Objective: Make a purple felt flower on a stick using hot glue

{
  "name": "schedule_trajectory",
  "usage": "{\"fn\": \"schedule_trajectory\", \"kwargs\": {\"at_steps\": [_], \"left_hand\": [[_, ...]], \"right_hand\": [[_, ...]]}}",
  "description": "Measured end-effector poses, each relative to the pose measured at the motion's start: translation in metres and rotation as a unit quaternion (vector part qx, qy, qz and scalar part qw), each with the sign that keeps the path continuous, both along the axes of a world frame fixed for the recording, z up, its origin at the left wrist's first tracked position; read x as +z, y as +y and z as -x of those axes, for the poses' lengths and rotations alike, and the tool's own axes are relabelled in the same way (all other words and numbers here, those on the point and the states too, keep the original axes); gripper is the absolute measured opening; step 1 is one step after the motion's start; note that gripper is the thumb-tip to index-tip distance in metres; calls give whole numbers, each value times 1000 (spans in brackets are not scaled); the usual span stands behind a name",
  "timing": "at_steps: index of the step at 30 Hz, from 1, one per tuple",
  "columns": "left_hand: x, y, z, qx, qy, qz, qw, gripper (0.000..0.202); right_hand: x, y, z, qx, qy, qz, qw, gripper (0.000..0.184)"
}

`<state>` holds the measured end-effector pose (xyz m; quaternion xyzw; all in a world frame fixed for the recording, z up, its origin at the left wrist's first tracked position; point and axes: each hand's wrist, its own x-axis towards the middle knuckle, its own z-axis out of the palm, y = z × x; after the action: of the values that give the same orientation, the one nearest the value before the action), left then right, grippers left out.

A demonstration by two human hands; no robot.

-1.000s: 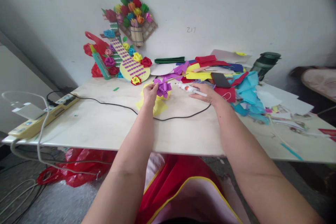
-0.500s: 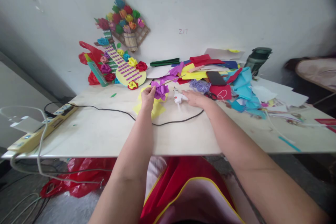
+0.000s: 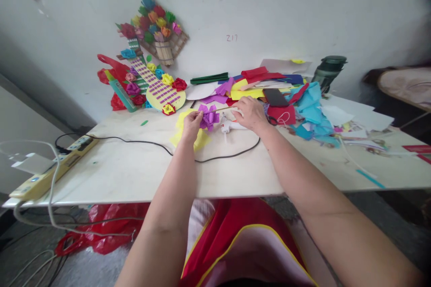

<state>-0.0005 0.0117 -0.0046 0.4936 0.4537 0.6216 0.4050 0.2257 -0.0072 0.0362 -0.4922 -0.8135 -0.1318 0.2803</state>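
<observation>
My left hand (image 3: 191,125) is closed in a pinch at the left side of a purple crepe-paper flower (image 3: 209,117). A thin wooden stick (image 3: 225,108) runs from the flower toward the right. At the stick's far end is my right hand (image 3: 249,114), its fingers bent and closed on the tip. Just below that hand a white hot glue gun (image 3: 228,127) lies on the table, its nozzle side facing left, partly covered by the fingers. Yellow crepe paper (image 3: 201,140) lies flat beneath the flower and my left hand.
A black cable (image 3: 155,143) curves across the table from a yellow power strip (image 3: 72,159). A decorated paper guitar (image 3: 164,94) and a green glue bottle (image 3: 123,95) stand back left. Coloured paper, a phone (image 3: 276,97), scissors (image 3: 272,120) and a dark bottle (image 3: 328,74) lie or stand at right.
My right hand has let go of the glue gun and moved up to the stick's end. The glue gun stays on the table. My left hand still holds the flower.
</observation>
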Motion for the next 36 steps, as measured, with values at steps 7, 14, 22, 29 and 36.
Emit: {"fn": "schedule_trajectory", "kwargs": {"at_steps": [7,14,22,29,36], "left_hand": [[-2,-5,-7,-101,31,-13,994,40],[3,-15,-13,-151,39,11,988,40],[2,-15,-14,-173,15,40,984,35],[6,-17,-13,-209,-73,96,970,21],[6,-16,-9,-247,-126,112,954,16]], "right_hand": [[-4,1,5,70,-25,-17,997,34],[-12,4,8,56,-14,107,993,41],[-13,7,11,134,65,186,971,36],[-17,11,10,132,123,188,965,26],[-18,12,10,149,159,170,961,27]]}}
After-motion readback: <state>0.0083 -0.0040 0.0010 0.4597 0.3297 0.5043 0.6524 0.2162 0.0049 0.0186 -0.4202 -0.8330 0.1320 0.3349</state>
